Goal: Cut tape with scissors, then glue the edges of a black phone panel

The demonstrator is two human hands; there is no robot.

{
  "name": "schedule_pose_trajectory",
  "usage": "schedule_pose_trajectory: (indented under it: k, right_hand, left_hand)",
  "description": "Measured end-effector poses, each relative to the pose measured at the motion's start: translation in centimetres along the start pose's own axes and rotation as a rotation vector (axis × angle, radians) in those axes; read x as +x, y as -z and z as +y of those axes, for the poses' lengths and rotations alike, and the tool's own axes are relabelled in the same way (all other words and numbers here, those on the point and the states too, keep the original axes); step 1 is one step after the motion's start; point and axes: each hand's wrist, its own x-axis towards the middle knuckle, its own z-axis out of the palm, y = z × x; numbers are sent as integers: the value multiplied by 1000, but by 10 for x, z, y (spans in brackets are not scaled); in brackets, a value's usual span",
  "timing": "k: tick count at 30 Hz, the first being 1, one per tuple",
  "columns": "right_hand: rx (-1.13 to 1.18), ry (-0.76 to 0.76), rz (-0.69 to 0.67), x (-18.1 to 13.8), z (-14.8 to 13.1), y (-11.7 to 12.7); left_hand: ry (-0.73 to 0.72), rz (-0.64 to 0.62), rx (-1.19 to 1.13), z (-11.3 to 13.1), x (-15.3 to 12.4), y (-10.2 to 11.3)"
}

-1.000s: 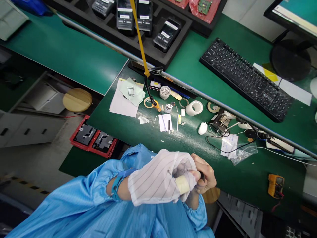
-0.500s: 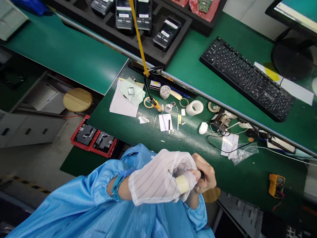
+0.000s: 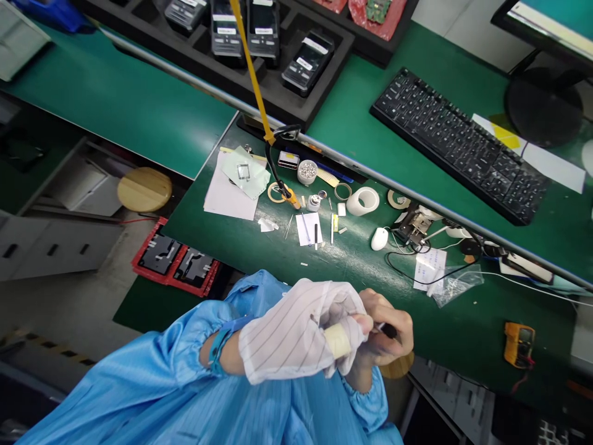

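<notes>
Gloved left hand (image 3: 296, 334) curled shut, contents hidden; right hand (image 3: 389, 346) at its 3 o'clock, touching it, pinches thin dark tool (image 3: 388, 330). I'd brace knuckles together, work tip slowly.

Looking forward and steeply down from head height, tilting enough to be catching the green bench (image 3: 259, 259) on a diagonal. Hovering close above the left hand (image 3: 291, 337) and right hand (image 3: 389, 340) at the lower edge, taking in the keyboard (image 3: 456, 148) and foam tray (image 3: 287, 105) farther off along the top. Serving alone as the only view.
</notes>
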Motion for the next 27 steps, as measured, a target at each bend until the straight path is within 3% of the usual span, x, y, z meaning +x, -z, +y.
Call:
schedule_pose_trajectory:
  k: [4, 10, 19, 23, 27]
  right_hand:
    - [-61, -95, 166, -4, -6, -4]
    - [-313, -393, 240, -22, -20, 27]
    - [-417, -875, -11, -68, -59, 74]
    - [-459, -842, 78, -77, -71, 66]
    - [-421, -608, 61, -68, -79, 43]
  left_hand:
    - [82, -71, 77, 1, 2, -2]
    - [126, -23, -2, 0, 2, -2]
    - [189, 4, -4, -3, 4, 0]
    - [193, -21, -6, -8, -1, 2]
    - [237, -129, -53, -15, -7, 5]
